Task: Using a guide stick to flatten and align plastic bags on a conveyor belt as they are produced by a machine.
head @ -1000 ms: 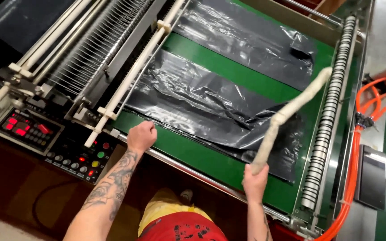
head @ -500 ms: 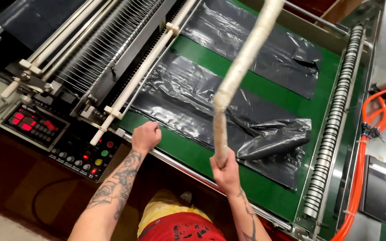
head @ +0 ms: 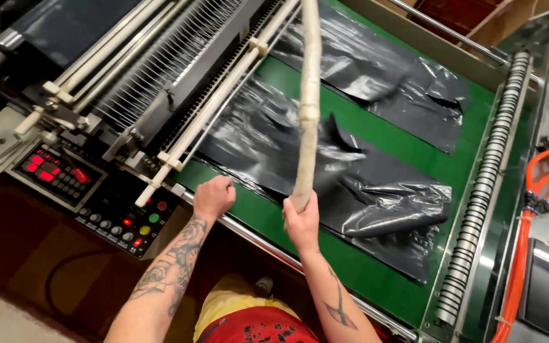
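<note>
Over green belt [head: 376,267]: right hand [head: 302,219] fingers clamped on pale stick [head: 308,108]; left hand [head: 213,197] fisted beside black bags [head: 351,184].

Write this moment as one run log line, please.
right hand: grips pale wrapped stick | left hand: fist on green conveyor belt edge | black plastic bags: crumpled

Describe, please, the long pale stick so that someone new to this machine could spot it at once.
Start at the green conveyor belt carrying black plastic sheets. At its near edge the right hand has a closed grip on the pale stick, which rises steeply over the belt. Unlike the white machine rods beside it, it looks rough, wrapped and attached to nothing.
</note>
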